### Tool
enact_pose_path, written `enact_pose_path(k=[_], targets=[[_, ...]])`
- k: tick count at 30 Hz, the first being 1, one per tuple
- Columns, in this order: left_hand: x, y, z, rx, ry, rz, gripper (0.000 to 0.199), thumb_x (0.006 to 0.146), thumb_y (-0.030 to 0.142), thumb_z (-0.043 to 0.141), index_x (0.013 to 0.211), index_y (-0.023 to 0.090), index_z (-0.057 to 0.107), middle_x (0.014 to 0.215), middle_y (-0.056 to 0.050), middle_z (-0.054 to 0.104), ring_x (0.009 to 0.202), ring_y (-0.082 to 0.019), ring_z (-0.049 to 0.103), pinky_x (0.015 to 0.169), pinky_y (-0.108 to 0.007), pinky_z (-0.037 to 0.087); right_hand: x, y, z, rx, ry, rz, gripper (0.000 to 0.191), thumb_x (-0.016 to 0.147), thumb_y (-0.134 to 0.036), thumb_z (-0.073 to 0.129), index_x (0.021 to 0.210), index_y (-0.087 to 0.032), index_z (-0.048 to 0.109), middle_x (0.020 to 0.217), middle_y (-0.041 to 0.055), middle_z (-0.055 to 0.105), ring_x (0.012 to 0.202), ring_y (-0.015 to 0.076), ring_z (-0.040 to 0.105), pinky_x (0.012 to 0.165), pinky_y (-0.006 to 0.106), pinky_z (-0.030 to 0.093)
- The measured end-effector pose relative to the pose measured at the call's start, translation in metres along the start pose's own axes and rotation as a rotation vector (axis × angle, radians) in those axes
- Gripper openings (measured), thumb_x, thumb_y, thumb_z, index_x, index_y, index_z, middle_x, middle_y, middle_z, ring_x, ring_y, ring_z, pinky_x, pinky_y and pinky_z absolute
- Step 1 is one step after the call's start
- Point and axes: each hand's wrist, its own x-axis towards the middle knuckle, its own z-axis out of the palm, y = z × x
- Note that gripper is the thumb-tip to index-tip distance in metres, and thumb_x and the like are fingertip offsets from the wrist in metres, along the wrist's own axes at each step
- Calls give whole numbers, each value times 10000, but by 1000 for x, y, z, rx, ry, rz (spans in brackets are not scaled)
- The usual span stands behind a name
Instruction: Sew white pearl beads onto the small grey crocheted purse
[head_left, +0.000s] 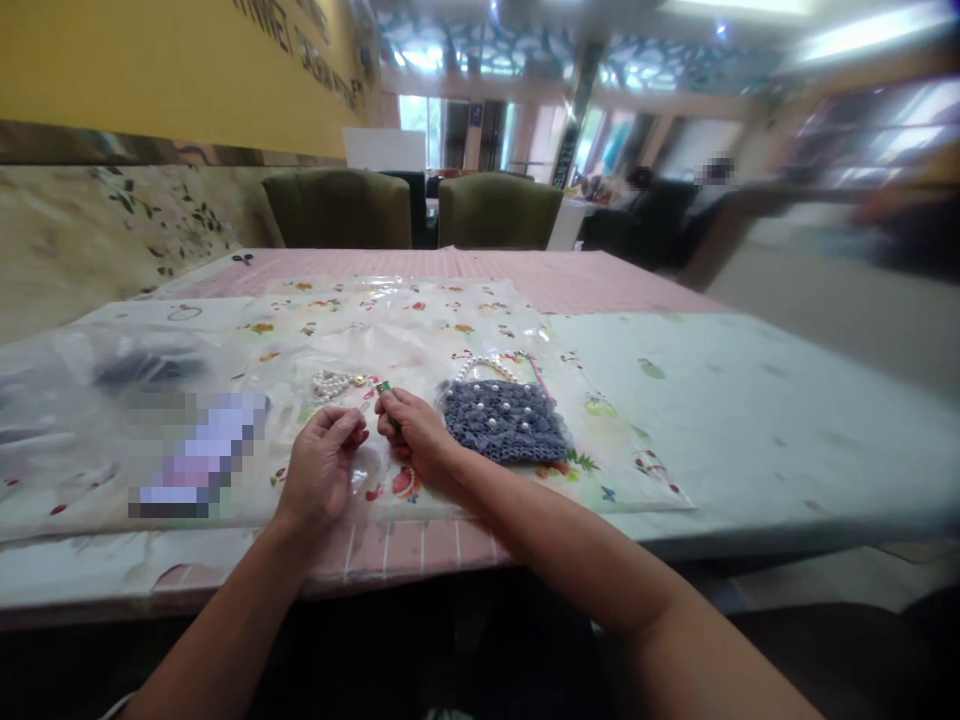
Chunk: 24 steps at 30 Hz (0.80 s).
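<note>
My right hand (pixel 412 430) is closed around a small green lighter (pixel 385 389), its metal top showing above my thumb. Close beside it, my left hand (pixel 326 455) pinches something thin and pale between thumb and fingertips, too small to name. A strand of white pearl beads (pixel 330 384) with a gold-coloured piece lies just beyond the hands. To the right rests a dark grey-blue knitted bag (pixel 504 422) dotted with pearls. Its pearl bead handle (pixel 487 362) curves behind it, and a thin pink stick (pixel 540 378) lies against its far right corner.
A phone-like slab (pixel 202 450), blurred out, lies on the left, with a clear plastic bag (pixel 75 400) holding something dark near it. Printed plastic sheeting (pixel 420 305) covers the table. Green chairs (pixel 499 210) stand at the far edge; people sit in the right background.
</note>
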Motion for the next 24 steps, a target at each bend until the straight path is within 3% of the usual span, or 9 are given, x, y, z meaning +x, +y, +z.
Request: enact_pose_path(k=[4, 8, 17, 24], targets=[[1, 0, 0, -6, 13, -6, 242, 611, 272, 821, 706, 163, 628, 685, 22, 600, 659, -93, 520, 707, -238, 445, 2, 0, -2, 39, 24, 66, 634, 881, -784, 359, 666, -198, 472, 510, -70, 339, 381, 48, 154, 369, 202, 97], [0, -1, 0, 2, -6, -4, 234, 621, 262, 823, 707, 166, 628, 681, 31, 589, 662, -92, 515, 719, -240, 446, 3, -3, -3, 29, 35, 104, 735, 792, -893, 327, 554, -202, 408, 452, -63, 300, 371, 53, 141, 370, 224, 73], [-4, 0, 4, 36, -26, 65, 209, 671, 270, 796, 722, 171, 620, 693, 29, 598, 678, -93, 533, 739, -249, 446, -4, -4, 5, -82, 155, 41, 638, 819, -766, 487, 511, -222, 361, 395, -62, 287, 355, 65, 161, 364, 255, 88], [-6, 1, 4, 59, -25, 138, 168, 691, 262, 777, 725, 179, 634, 704, 20, 598, 694, -108, 532, 731, -261, 437, -6, -3, 6, -125, 152, 34, 604, 822, -715, 532, 504, -226, 376, 399, -58, 278, 346, 67, 179, 360, 264, 96]])
